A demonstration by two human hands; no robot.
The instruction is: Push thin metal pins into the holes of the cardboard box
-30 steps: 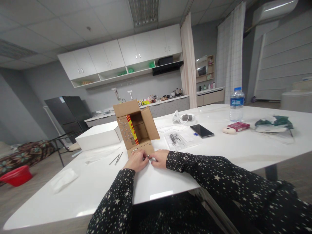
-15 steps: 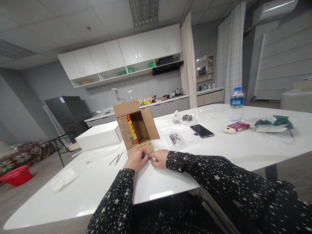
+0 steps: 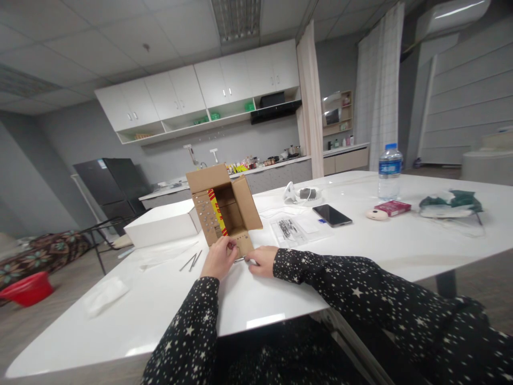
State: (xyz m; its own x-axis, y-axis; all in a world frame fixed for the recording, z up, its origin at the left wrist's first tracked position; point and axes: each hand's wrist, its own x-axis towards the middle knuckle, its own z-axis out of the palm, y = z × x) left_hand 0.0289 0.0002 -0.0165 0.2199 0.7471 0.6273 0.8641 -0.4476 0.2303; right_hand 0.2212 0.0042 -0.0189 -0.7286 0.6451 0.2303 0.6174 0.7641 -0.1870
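Observation:
A cardboard box (image 3: 232, 214) lies on its side with its open mouth towards me. Many small silvery pieces dot its left flap (image 3: 205, 213), beside a yellow-and-red strip (image 3: 217, 210). My left hand (image 3: 219, 258) is over the lower flap (image 3: 243, 245), fingers curled in a pinch; whatever they hold is too small to name. Resting on the table at that flap's front edge, my right hand (image 3: 262, 261) has thumb and fingers closed around something thin and mostly hidden. Tweezers-like thin metal tools (image 3: 194, 260) lie left of my left hand.
A white box (image 3: 162, 224) stands behind on the left, with crumpled tissue (image 3: 106, 295) nearer me. Rightward are a clear bag with dark strips (image 3: 292, 229), a phone (image 3: 332, 215), a white round device (image 3: 308, 195), a pink-red pack (image 3: 393, 207) and a water bottle (image 3: 389, 171).
My left hand has moved up and slightly left, away from my right fingers and onto the lower flap. My right hand has stayed nearly still.

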